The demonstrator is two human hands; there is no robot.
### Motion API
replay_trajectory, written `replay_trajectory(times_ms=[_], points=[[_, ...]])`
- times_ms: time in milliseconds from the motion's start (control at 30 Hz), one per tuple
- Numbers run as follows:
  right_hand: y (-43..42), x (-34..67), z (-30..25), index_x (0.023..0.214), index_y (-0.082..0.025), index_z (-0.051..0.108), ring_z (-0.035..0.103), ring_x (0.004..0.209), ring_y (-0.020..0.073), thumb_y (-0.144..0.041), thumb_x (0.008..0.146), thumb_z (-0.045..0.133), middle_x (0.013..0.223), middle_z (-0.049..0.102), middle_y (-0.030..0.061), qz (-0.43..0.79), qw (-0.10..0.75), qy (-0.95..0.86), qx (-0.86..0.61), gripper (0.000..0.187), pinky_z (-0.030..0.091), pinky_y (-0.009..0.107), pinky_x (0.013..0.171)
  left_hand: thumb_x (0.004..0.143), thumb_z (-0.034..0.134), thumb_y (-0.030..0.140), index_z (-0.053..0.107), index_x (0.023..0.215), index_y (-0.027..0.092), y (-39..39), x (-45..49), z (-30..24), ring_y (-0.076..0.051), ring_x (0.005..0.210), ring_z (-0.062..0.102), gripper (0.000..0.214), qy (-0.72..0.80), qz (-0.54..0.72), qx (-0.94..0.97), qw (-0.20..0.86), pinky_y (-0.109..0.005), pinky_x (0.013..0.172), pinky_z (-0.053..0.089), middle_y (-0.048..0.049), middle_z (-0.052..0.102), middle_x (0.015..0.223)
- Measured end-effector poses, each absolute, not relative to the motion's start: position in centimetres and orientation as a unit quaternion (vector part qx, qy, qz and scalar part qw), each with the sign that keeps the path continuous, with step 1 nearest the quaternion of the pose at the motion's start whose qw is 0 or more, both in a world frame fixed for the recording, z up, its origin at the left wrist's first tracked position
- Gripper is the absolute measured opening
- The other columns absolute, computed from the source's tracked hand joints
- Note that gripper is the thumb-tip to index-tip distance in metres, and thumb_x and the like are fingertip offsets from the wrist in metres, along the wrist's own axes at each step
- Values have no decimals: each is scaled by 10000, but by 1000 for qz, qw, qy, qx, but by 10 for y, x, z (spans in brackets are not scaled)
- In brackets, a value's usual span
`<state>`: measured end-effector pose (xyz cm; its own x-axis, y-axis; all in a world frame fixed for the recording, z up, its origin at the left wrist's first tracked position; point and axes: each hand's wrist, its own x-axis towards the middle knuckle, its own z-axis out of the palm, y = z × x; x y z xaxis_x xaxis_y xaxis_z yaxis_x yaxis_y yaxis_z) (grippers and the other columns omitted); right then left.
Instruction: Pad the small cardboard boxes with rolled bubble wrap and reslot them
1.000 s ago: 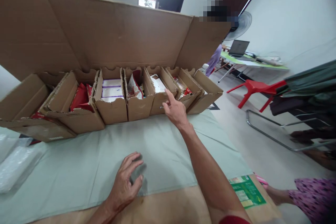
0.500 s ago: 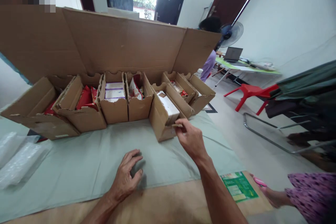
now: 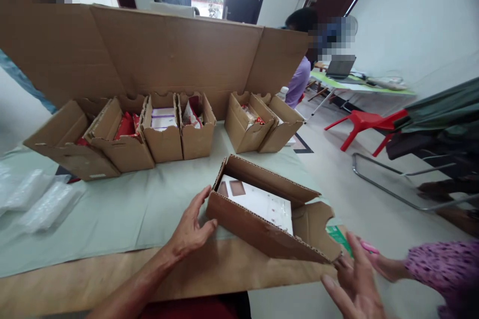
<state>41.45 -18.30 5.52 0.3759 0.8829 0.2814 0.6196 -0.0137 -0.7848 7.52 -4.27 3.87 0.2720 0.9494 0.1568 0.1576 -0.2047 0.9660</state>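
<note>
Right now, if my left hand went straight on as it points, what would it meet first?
Most likely the left end of the nearest cardboard box; your left hand's fingers look almost against it, though contact is unclear.

Readable text — none | green sheet [image 3: 342, 239] — print illegible | leftmost box [image 3: 73, 159], pale label [image 3: 98, 176] — too small

You have seven open cardboard boxes [image 3: 254, 234]: four in the far group to the left, two in the one to the right, and one between your left hand [image 3: 190, 229] and right hand [image 3: 357, 284], two hands in all. That near box shows you one white carton [image 3: 262, 204]. You also have at least two plastic packs [image 3: 50, 207], overlapping, one cardboard panel [image 3: 179, 50], one laptop [image 3: 340, 67] and one red stool [image 3: 359, 121].
</note>
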Motion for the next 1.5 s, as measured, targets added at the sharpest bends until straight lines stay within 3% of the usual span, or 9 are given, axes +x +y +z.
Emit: replay_trajectory(times_ms=[133,267,433,567,933,1100,1233,1367,1500], points=[[-166,397,34,1176,-194,702,685,1135,394,-606,721,732,1147,753,153,163,400,-537,-724,615,580,478,915,876,623,331,450,1496,191,-55,82,25,-321,1416,486,659,438,444,630,463,-488,1167,416,-152,518,1525],[-120,352,46,958,-206,714,725,932,327,-556,802,661,946,770,121,198,388,-565,-700,387,590,453,845,909,571,336,503,1432,171,-59,58,17,-295,1316,572,553,511,473,588,412,-447,1096,475,-156,594,1431],[-27,290,68,1103,-187,635,697,773,237,-424,820,617,996,746,100,280,397,-636,-600,369,568,356,647,904,545,306,526,1375,168,-28,9,30,-250,1138,649,491,570,512,549,335,-394,989,513,-119,676,1258],[34,255,66,1143,-188,596,680,751,193,-376,804,604,1101,730,101,309,420,-652,-551,388,574,351,689,881,541,279,509,1403,168,4,-17,31,-233,1091,656,535,596,529,539,272,-389,969,510,-116,675,1251],[50,247,5,1202,-203,614,729,955,268,-488,772,688,1087,751,109,370,456,-572,-573,521,583,414,827,840,600,244,574,1385,184,1,-52,16,-264,1233,616,549,624,500,563,207,-439,1059,506,-126,642,1370],[61,243,5,969,-166,699,716,854,299,-566,719,690,917,772,125,335,402,-575,-629,472,565,423,806,874,573,251,685,1204,221,-47,-127,26,-297,1308,542,349,708,463,529,65,-508,1126,436,-111,639,1347],[62,237,13,993,-145,715,708,810,301,-584,686,686,890,776,130,322,392,-567,-649,536,560,416,763,815,644,259,673,1195,214,-57,-192,44,-363,1416,413,384,785,406,464,-60,-575,1203,274,-138,588,1402],[43,243,22,1118,-136,727,709,801,294,-620,675,688,905,782,124,327,376,-557,-665,657,570,401,738,684,702,213,701,1040,186,-42,-231,57,-418,1352,463,357,817,415,398,22,-591,1182,245,-167,675,1242],[7,255,30,1055,-188,769,726,902,320,-637,723,674,980,790,116,301,385,-561,-668,567,579,420,823,737,636,292,698,929,181,-46,-230,57,-330,1074,626,231,800,465,370,83,-479,1049,420,-110,725,986]])
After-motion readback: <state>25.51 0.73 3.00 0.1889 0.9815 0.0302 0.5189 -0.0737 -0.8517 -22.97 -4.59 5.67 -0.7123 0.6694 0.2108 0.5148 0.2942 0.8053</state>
